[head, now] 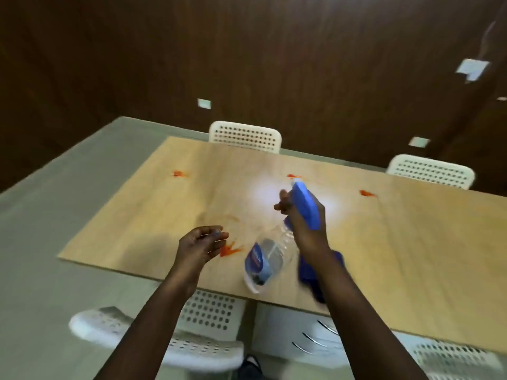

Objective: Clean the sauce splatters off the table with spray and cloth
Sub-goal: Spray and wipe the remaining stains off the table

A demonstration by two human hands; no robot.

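Right hand (301, 223) grips the spray bottle (270, 256) at its blue trigger head, fingers wrapped round the neck, bottle tilted with its base toward the near desk edge, held above the desk (411, 256). Left hand (200, 242) hovers left of the bottle, fingers loosely curled, holding nothing. Blue cloth (323, 272) lies on the desk under the right forearm, just right of the bottle. Red sauce splatters: one (230, 250) just left of the bottle beside the left hand, one (179, 173) far left, one (293, 176) beyond the nozzle, one (367, 193) to the right. Frame blurred.
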